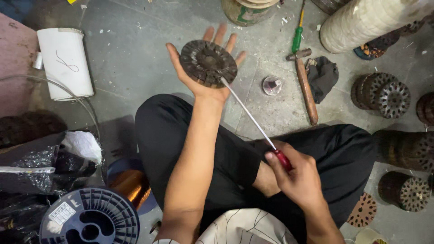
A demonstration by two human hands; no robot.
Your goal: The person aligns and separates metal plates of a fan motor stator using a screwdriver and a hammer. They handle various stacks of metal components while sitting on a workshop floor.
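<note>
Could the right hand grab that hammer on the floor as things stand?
Probably not at once: the right hand is closed around a red-handled screwdriver. The hammer itself lies uncovered beyond the knee.

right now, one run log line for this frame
left hand: holds round dark slotted metal disc | right hand: red-handled screwdriver, tip at disc
</note>
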